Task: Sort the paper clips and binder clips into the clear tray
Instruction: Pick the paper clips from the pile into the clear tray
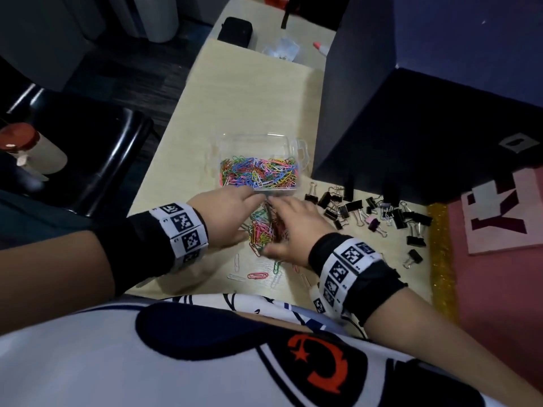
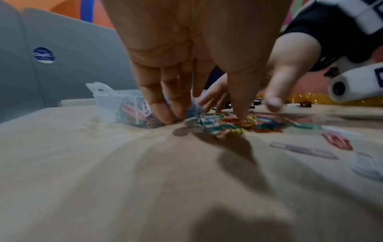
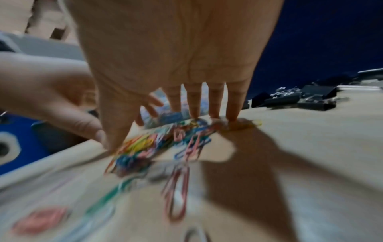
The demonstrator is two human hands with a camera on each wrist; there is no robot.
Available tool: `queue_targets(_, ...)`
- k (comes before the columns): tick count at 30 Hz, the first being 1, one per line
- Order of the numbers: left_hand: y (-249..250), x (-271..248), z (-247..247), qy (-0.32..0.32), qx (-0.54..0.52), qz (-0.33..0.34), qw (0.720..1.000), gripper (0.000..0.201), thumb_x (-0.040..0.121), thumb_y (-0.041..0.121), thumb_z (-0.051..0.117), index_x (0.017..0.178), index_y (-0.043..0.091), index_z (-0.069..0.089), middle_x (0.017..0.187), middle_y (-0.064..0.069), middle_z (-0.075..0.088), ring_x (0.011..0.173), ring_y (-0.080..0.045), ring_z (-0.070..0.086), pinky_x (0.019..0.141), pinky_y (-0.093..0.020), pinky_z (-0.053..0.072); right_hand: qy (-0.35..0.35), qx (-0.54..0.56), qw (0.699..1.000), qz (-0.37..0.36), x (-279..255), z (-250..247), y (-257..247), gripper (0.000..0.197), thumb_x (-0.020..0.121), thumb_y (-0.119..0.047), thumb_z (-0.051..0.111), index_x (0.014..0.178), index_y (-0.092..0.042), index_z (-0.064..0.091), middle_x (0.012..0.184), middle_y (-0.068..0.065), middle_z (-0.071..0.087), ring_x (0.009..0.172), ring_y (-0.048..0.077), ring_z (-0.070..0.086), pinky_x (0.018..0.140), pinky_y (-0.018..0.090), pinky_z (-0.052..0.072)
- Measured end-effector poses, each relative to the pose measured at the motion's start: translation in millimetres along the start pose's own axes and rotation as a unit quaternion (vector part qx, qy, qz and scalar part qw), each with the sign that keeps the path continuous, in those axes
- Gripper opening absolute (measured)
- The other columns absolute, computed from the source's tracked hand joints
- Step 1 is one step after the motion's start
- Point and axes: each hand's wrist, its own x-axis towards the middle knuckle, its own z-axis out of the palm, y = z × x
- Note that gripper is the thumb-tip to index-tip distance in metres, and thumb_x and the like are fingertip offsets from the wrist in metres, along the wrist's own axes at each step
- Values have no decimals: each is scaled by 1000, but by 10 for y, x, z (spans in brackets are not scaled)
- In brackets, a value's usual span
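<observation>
Both hands work the loose heap of coloured paper clips (image 1: pixel 263 230) at the middle of the pale wooden bench (image 1: pixel 244 92). The left hand (image 1: pixel 224 217) flanks the heap at its 9 o'clock, the right hand (image 1: pixel 291 230) at its 3 o'clock. The grip of each is wide, with straight fingers (image 3: pixel 214 104) planted tip-down on the surface and nothing pinched — a posture that looks meant to rake the scattered clips into one scoopable mound.

The clear tray (image 1: pixel 260 163) sits just beyond the heap at its 12 o'clock, already well stocked with paper clips, close enough that a scoop would need only a short carry. The left fingertips (image 2: pixel 165 114) reach the tray's near wall, perhaps to steady it. A few stray clips (image 1: pixel 257 275) lie at the heap's 6 o'clock, outside both hands.

The binder clips (image 1: pixel 379 212), mostly black, lie in their own scatter at 3 o'clock, untouched.

A dark box (image 1: pixel 411 142) crowds the bench at 2 o'clock; a black chair (image 1: pixel 97 160) stands at 9 o'clock in dim light.
</observation>
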Motion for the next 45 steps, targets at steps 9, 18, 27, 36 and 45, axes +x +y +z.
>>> queue_targets(9,23,22,121,-48,28,-16,998,34,92,28,52,123,15,50,115,-7,51,107,-26,52,89,-38,46,38,-21,998,-37,13,154,-7,39,93,-22,54,132,-19,49,132,5,43,120,28,38,100,36,38)
queue_targets(18,59,82,122,-70,-14,-44,996,17,92,15,44,102,17,57,103,-5,57,94,-25,56,77,-33,45,81,48,995,13,60,-52,45,20,90,-22,60,110,-20,62,115,2,57,104,20,55,91,29,43)
queue_targets(27,-26,15,-206,38,-80,-50,995,12,88,20,51,93,17,62,95,-2,64,91,-23,58,76,-29,40,229,158,961,9,222,-418,-58,13,85,-23,65,98,-25,65,95,-7,56,84,14,58,80,25,44)
queue_targets(36,-186,71,-485,134,-139,-105,976,24,83,21,62,107,19,62,90,2,59,91,-22,58,78,-28,41,188,141,971,47,187,-482,-36,39,90,-26,58,128,-20,49,128,4,50,110,19,55,96,30,41)
queue_targets(45,58,93,22,-63,-16,-35,997,67,81,45,63,138,21,35,127,-7,44,113,-25,49,94,-36,46,-43,7,989,142,-161,-122,110,48,84,2,44,130,-9,43,131,12,39,119,29,47,99,38,42)
